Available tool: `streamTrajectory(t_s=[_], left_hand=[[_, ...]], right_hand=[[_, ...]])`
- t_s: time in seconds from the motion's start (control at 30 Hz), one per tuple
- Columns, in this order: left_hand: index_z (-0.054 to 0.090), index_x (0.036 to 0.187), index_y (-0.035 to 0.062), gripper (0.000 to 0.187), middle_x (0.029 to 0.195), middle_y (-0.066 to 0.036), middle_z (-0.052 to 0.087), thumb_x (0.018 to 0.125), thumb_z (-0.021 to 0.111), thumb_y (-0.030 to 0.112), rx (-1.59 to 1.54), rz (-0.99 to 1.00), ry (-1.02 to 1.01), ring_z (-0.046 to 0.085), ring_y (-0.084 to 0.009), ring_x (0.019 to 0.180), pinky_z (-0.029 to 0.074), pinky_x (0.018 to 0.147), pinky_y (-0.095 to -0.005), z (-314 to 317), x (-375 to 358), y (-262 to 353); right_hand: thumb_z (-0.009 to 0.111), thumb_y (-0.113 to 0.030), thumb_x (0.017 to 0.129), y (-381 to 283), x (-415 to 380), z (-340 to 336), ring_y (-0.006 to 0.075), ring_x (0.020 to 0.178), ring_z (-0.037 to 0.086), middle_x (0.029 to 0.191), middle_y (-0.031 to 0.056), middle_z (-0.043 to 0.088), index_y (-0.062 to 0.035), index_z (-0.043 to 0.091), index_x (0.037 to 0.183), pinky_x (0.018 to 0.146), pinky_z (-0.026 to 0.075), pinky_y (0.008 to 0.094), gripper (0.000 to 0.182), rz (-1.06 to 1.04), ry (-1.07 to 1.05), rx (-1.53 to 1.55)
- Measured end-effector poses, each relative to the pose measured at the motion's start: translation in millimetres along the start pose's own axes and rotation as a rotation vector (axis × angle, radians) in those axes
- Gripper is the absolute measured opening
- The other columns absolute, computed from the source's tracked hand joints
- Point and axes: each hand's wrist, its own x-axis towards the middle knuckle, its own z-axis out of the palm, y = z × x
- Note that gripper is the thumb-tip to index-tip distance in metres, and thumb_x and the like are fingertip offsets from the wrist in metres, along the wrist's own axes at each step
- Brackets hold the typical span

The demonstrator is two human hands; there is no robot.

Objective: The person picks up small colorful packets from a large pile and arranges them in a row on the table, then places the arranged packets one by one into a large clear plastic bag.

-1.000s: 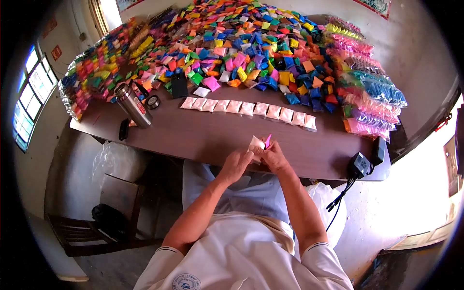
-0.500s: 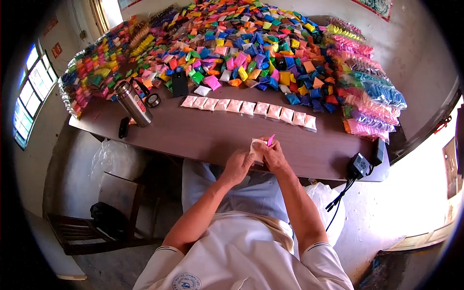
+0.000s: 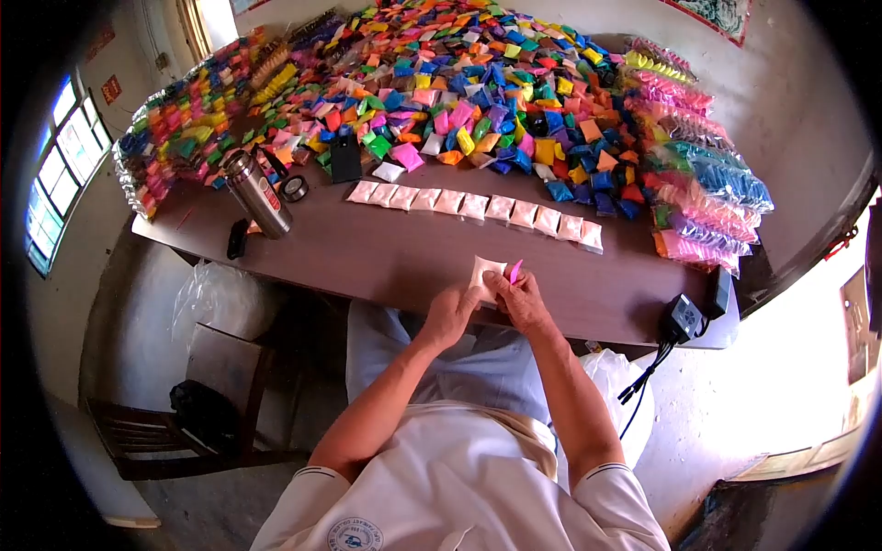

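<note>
A steel flask (image 3: 257,195) stands on the brown tabletop (image 3: 367,262), left of the row of pale pink packets (image 3: 474,206). A black box (image 3: 346,160) sits behind the row's left end, and a heap of small packets (image 3: 459,101) in many colours spreads behind the row. Nearer the person than the row, the left hand (image 3: 452,312) grips one side of a single packet (image 3: 483,269). It is small, squarish and pale pink, much like those in the row, its upper part showing above the fingers and its lower part mostly hidden. The right hand (image 3: 520,298) pinches its other side, thumb across its face, and also holds a slim bright pink piece (image 3: 515,270). Right of the row are a black device (image 3: 682,318) with cables and stacked clear bags (image 3: 703,174).
</note>
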Motion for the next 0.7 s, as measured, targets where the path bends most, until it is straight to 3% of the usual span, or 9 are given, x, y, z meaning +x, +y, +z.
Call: streamTrajectory(t_s=[0.03, 0.1, 0.27, 0.33, 0.43, 0.57, 0.63, 0.7], left_hand=[[0.062, 0.098, -0.0019, 0.049, 0.082, -0.012, 0.063, 0.099, 0.042, 0.043, -0.001, 0.000, 0.001, 0.061, -0.0238, 0.077, 0.048, 0.073, -0.0344, 1.2, 0.3, -1.0], [0.060, 0.098, 0.0011, 0.053, 0.083, -0.017, 0.063, 0.097, 0.039, 0.050, 0.034, 0.090, 0.059, 0.061, -0.0350, 0.079, 0.047, 0.072, -0.0398, 2.5, 1.6, -3.8], [0.059, 0.097, 0.0010, 0.049, 0.084, -0.018, 0.062, 0.098, 0.040, 0.046, 0.068, 0.061, -0.001, 0.060, -0.0367, 0.079, 0.046, 0.072, -0.0415, -0.3, 4.2, 0.2], [0.059, 0.096, 0.0009, 0.047, 0.084, -0.018, 0.062, 0.099, 0.041, 0.044, 0.146, 0.058, -0.028, 0.059, -0.0365, 0.079, 0.046, 0.071, -0.0419, -0.4, 2.0, 5.1], [0.059, 0.093, 0.0008, 0.045, 0.082, -0.018, 0.061, 0.099, 0.041, 0.042, 0.117, 0.134, -0.026, 0.059, -0.0359, 0.077, 0.046, 0.070, -0.0422, 2.7, 1.6, 5.1], [0.059, 0.091, 0.0007, 0.047, 0.077, -0.016, 0.061, 0.098, 0.043, 0.045, 0.039, 0.100, 0.041, 0.059, -0.0339, 0.075, 0.045, 0.069, -0.0408, 4.0, 2.1, -4.2], [0.059, 0.090, 0.0006, 0.048, 0.076, -0.016, 0.060, 0.098, 0.043, 0.045, -0.010, 0.056, 0.040, 0.059, -0.0331, 0.074, 0.045, 0.069, -0.0401, 1.6, 3.3, -9.6], [0.059, 0.088, -0.0001, 0.051, 0.077, -0.016, 0.060, 0.098, 0.042, 0.047, -0.039, 0.014, 0.009, 0.059, -0.0318, 0.074, 0.045, 0.068, -0.0392, -0.2, 5.5, -12.8]], right_hand=[[0.069, -0.032, 0.088, 1.3, -0.1, -0.6, 0.0029, 0.045, 0.033, 0.055, -0.0078, 0.043, -0.0129, 0.056, 0.070, 0.041, 0.022, 0.0232, 0.030, -0.001, 0.007, 0.006], [0.069, -0.032, 0.088, 1.6, 0.1, -0.1, 0.0027, 0.047, 0.035, 0.058, -0.0074, 0.046, -0.0122, 0.058, 0.072, 0.042, 0.023, 0.0222, 0.028, 0.000, -0.002, 0.048], [0.070, -0.029, 0.088, -3.1, 2.2, 9.5, 0.0030, 0.057, 0.047, 0.071, -0.0052, 0.058, -0.0082, 0.065, 0.082, 0.048, 0.033, 0.0197, 0.023, 0.023, -0.020, 0.014], [0.070, -0.028, 0.088, 5.3, 6.4, 9.6, 0.0047, 0.065, 0.054, 0.078, -0.0033, 0.062, -0.0045, 0.067, 0.089, 0.053, 0.041, 0.0199, 0.024, -0.107, -0.078, 0.146], [0.070, -0.027, 0.088, 8.8, 5.0, 7.3, 0.0061, 0.068, 0.056, 0.080, -0.0023, 0.064, -0.0025, 0.067, 0.089, 0.057, 0.045, 0.0215, 0.024, -0.103, -0.058, 0.172], [0.068, -0.027, 0.089, 7.8, 7.2, 0.6, 0.0063, 0.061, 0.054, 0.073, -0.0026, 0.061, -0.0036, 0.067, 0.083, 0.051, 0.041, 0.0214, 0.024, -0.078, -0.070, 0.138], [0.066, -0.027, 0.091, 2.8, 5.4, -9.7, 0.0058, 0.053, 0.048, 0.065, -0.0026, 0.058, -0.0048, 0.066, 0.079, 0.045, 0.035, 0.0216, 0.026, 0.124, -0.126, 0.188], [0.065, -0.027, 0.092, 0.3, 5.2, -5.8, 0.0056, 0.050, 0.045, 0.063, -0.0027, 0.056, -0.0051, 0.066, 0.078, 0.044, 0.031, 0.0218, 0.026, 0.160, -0.075, 0.203]])
